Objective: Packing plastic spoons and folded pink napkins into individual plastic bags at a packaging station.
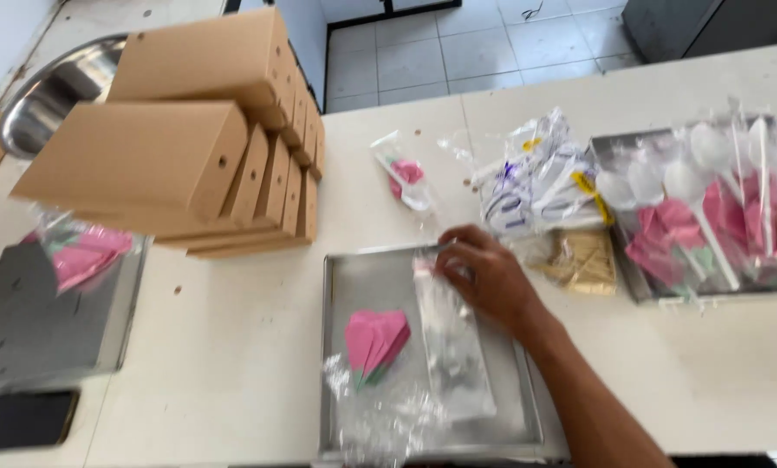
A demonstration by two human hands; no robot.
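Hands: one in view, the right hand [484,277], reaching in from the lower right with the forearm crossing the desk [232,347] edge. Palm down, fingers curled onto the top end of a clear plastic sleeve [453,347]; whether they pinch it or only press on it cannot be told through the blur. Left hand: out of view.

Clear plastic sleeve: long, narrow, lying lengthwise in the right half of a shallow metal tray [341,286] at the near edge of the desk.

Folded pink napkin [375,340]: fan-shaped with a green tip, in the left half of the same tray, just beside the sleeve but apart from the hand. Crumpled clear film [380,416] lies at the tray's near edge.

Left, near: a dark phone [24,419] flat on the desk; behind it a second metal tray [24,321] carrying a bagged pink napkin [81,251].

Middle distance: one sealed packet [403,178] with a pink napkin and white spoon, just beyond the near tray. To the right of the hand, a heap of printed plastic bags [540,186] over a tan packet [583,260].

Right: a third tray [609,152] piled with pink napkins and white plastic spoons [696,173] in clear wrap.

Far left: stacked brown cardboard boxes [189,130], and behind them a round steel basin [55,91].
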